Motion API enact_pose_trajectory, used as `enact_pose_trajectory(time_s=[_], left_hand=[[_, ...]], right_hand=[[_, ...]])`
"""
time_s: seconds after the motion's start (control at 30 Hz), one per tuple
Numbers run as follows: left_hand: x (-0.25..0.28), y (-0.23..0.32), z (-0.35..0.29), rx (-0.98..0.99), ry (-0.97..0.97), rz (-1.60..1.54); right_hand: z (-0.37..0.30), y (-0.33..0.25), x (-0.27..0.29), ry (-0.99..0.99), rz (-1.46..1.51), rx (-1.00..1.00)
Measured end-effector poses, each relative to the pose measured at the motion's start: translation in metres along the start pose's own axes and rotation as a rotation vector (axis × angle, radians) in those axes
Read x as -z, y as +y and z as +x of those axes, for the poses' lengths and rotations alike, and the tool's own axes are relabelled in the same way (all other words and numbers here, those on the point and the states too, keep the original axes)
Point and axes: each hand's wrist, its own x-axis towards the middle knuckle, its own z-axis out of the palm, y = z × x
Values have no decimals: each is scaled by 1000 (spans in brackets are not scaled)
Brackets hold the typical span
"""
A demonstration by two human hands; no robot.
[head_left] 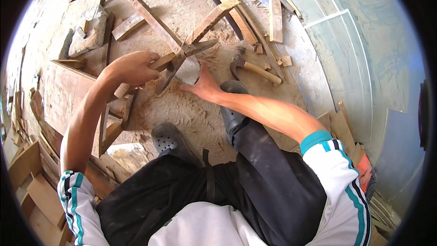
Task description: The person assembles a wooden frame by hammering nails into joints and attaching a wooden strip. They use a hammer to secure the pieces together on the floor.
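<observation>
Wooden frame (150,17) is looking rough, hammer (255,69) is showing dull metal and wood, 2 plastic shoes (167,139) are looking matt

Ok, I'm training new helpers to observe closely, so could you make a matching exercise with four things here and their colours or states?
Things
1. Hammer
2. Left hand
3. Trousers
4. Right hand

Colours or states
A. Black
B. Touching a grey block
C. Lying on the ground
D. Gripping a piece of wood

Pairs: 1-C, 2-D, 3-A, 4-B
</observation>
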Motion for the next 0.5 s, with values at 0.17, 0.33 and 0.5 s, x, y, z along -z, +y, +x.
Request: enact_pose_trajectory(time_s=[0.17, 0.33, 0.5], left_hand=[[-27, -22, 4, -134, 171, 26], [-13, -1, -4, -46, 91, -95], [-16, -6, -1, -45, 86, 54]], right_hand=[[-1, 6, 5, -59, -206, -15], [2, 3, 10, -98, -218, -68], [-1, -4, -1, -112, -21, -123]])
